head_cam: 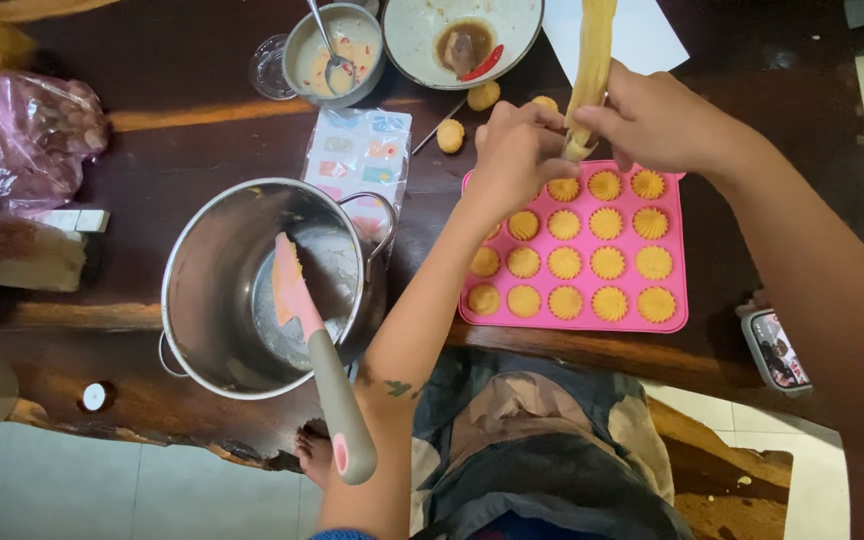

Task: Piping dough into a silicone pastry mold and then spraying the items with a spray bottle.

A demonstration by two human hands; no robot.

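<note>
Both my hands hold a long yellow piping bag (592, 60) over a pink silicone mat (672, 320) on the dark wooden table. My left hand (512, 150) pinches the bag's lower end near the tip. Higher up, my right hand (657, 120) grips the bag. The tip sits at the mat's far edge, above the back row. Several yellow swirled dough rosettes (607, 262) lie in rows on the mat.
A steel pot (212, 290) with a pink-and-grey spatula (327, 385) stands at the left. Beyond lie a patterned packet (357, 150), a metal cup (337, 50), a white bowl (422, 35), loose dough balls (450, 135) and a pink plastic bag (27, 125). A phone (774, 350) lies at the right edge.
</note>
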